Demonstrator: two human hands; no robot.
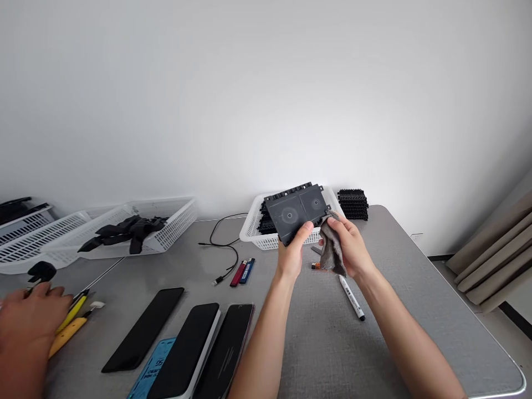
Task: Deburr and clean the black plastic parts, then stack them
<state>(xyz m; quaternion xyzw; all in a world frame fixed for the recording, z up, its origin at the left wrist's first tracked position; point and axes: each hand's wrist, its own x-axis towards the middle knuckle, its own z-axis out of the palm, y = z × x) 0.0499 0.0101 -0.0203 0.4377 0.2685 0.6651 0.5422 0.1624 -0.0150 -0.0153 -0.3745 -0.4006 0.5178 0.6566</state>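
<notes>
My left hand grips the lower edge of a flat dark grey plastic plate, holding it tilted up above the table. In my right hand is a crumpled grey cloth, pressed against the plate's right corner. Just behind the plate stands a white basket with more black parts in it.
A black stack of parts stands right of the basket. A white marker, two lighters, a black cable and three phones lie on the grey table. Another person's hand rests at far left near yellow tools and a white basket of straps.
</notes>
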